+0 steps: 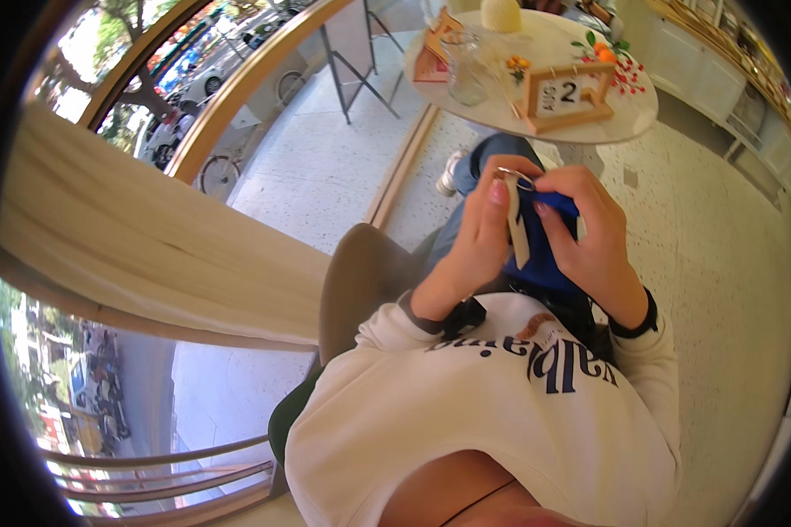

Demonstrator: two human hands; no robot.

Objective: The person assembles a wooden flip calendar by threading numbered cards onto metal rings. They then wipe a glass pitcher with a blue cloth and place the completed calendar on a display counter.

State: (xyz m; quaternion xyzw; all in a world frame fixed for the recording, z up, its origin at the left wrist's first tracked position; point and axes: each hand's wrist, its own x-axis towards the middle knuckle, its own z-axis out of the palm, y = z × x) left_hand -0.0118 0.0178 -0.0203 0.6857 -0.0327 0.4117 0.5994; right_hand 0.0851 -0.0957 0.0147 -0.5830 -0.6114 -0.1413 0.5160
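My left hand (482,224) is closed above my lap, its thumb and fingers pinching a narrow cream strap (519,237) near the strap's top end. A thin metal ring (520,179) joins the top of the strap. From the other side, my right hand (593,237) pinches the ring between thumb and forefinger. Blue fabric (549,255) hangs below and between both hands. Whether the fabric is fastened to the ring cannot be made out, as my right fingers cover part of it.
Ahead stands a round pale table (624,123) with a wooden flip calendar (569,95), a clear glass jug (464,75) and orange-red berry sprigs (608,57). A chair (360,272) and a cream curtain (149,228) are at my left, beside a window.
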